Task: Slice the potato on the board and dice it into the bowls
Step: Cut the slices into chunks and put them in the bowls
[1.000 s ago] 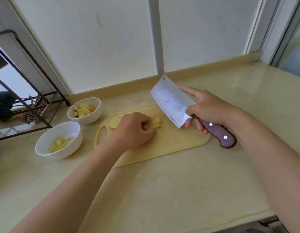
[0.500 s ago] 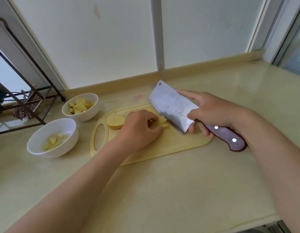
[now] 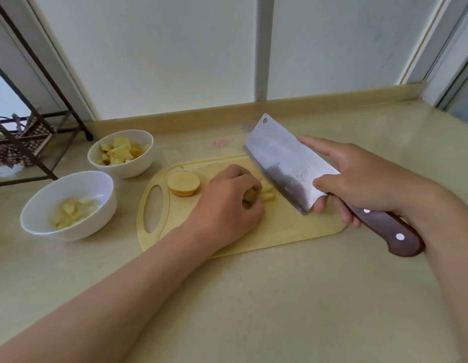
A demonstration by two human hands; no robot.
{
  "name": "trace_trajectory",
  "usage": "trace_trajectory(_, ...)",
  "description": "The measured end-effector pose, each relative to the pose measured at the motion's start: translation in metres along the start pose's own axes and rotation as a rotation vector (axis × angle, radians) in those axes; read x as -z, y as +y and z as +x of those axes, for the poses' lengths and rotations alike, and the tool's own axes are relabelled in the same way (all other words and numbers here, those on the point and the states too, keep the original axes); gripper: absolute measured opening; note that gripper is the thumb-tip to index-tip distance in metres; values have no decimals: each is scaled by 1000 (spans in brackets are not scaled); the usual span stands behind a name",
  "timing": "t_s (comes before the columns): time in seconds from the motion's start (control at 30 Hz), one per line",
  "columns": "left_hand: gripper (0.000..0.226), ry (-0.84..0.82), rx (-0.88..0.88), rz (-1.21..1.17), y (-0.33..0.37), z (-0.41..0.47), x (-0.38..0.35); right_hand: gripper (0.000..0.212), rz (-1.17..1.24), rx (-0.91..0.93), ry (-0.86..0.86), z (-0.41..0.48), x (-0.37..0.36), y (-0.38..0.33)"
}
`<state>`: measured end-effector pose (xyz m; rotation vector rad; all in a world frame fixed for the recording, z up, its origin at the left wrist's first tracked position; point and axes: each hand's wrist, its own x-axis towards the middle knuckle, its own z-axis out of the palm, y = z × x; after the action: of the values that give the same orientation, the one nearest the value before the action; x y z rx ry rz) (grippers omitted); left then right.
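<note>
A pale yellow cutting board [image 3: 280, 231] lies on the counter. My left hand [image 3: 227, 205] rests curled on it, fingers pinching small potato pieces [image 3: 265, 191]. A round potato slice [image 3: 183, 183] lies to the left of that hand, near the board's handle hole. My right hand [image 3: 358, 176] grips a cleaver [image 3: 287, 163] with a dark wooden handle; the blade's edge sits on the board just right of the pieces. Two white bowls stand left of the board: the near bowl [image 3: 36, 226] holds small dice, the far bowl [image 3: 143, 163] holds bigger chunks.
A dark metal rack [image 3: 26, 142] stands at the far left behind the bowls. A low raised ledge [image 3: 332, 100] and window panels bound the counter at the back. The counter's front edge is at the lower right.
The cleaver came down from a raised position to the board beside the potato pieces. My left hand stayed on the pieces; the round slice beside it became visible.
</note>
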<state>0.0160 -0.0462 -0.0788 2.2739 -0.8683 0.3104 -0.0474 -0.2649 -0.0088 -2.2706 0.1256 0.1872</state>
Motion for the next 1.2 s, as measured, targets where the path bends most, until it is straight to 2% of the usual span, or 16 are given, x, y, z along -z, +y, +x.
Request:
trace_trajectory(0.37, 8, 42, -96, -27, -3, -1, 1, 88, -57, -6, 88, -20, -21, -26)
trace_trajectory(0.63, 15, 29, -119, 25, -5, -2, -1, 87, -74, -58, 110, -43, -26, -29)
trace_trajectory(0.87, 26, 0, -117, 40, -7, 0, 1, 87, -263, -92, 29, -60, -28, -46)
trace_trajectory(0.97, 24, -28, -132, 37, -6, 1, 1, 86, -321, -134, -4, -50, -37, -62)
trace_trajectory(1.07, 20, -29, -137, 18, -7, 1, 4, 91, -356, -104, 40, -19, -51, -72)
trace_trajectory(1.2, 17, -31, -161, 33, -9, -5, 8, 92, -247, -102, 122, 6, -53, -72)
